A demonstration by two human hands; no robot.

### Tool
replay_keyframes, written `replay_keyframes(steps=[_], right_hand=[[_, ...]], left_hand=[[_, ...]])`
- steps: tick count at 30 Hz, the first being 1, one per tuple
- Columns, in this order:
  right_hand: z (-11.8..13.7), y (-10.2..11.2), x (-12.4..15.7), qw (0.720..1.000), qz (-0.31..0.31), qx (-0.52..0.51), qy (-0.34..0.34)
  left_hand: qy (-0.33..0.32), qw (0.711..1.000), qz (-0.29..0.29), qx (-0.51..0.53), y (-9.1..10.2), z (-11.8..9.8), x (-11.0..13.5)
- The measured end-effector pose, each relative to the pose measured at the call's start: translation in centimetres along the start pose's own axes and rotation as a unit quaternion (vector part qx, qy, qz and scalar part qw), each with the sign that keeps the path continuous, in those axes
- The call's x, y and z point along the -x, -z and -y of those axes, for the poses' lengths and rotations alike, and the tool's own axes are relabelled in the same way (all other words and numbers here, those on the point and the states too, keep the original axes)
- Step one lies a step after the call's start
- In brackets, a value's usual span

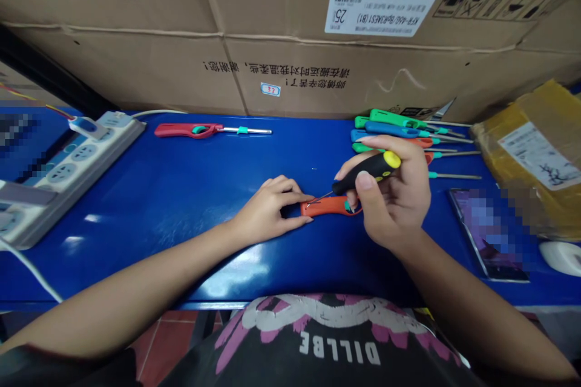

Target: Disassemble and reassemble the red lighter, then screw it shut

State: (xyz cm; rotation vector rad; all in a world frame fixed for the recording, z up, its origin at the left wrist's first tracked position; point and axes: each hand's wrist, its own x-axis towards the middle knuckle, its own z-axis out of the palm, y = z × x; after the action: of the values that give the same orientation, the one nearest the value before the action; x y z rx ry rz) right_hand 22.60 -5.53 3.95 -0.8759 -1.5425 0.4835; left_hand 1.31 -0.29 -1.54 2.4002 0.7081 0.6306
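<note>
An orange gas lighter (329,206) lies flat on the blue table in front of me. My left hand (281,204) pinches its left end between thumb and fingers. In my right hand (399,199) is a screwdriver (367,173) with a black and yellow handle, held at a slant. Its thin shaft points down to the left, and the tip is at the lighter's left end, close to my left fingertips. Whether the tip sits in a slot or on the surface I cannot tell. My right hand covers the lighter's right end.
A red lighter (188,130) lies at the back left; several green, blue and orange lighters (393,127) are grouped at the back right. A power strip (75,169) runs along the left. At right are a phone (488,236), a taped box (540,157) and a white mouse (563,257). Large cartons (281,42) stand behind.
</note>
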Motion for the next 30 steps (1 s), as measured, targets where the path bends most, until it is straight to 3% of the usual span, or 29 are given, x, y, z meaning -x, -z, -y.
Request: replay_keyframes(steps=[9, 30], right_hand=[[-0.8, -0.1, 0.6, 0.999, 0.047, 0.006, -0.018], [-1.2, -0.8, 1.1, 0.997, 0.062, 0.049, -0.009]], left_hand=[[0.007, 1.000, 0.001, 0.005, -0.2, 0.3, 0.1], [0.000, 1.000, -0.011, 0.002, -0.4, 0.4, 0.0]])
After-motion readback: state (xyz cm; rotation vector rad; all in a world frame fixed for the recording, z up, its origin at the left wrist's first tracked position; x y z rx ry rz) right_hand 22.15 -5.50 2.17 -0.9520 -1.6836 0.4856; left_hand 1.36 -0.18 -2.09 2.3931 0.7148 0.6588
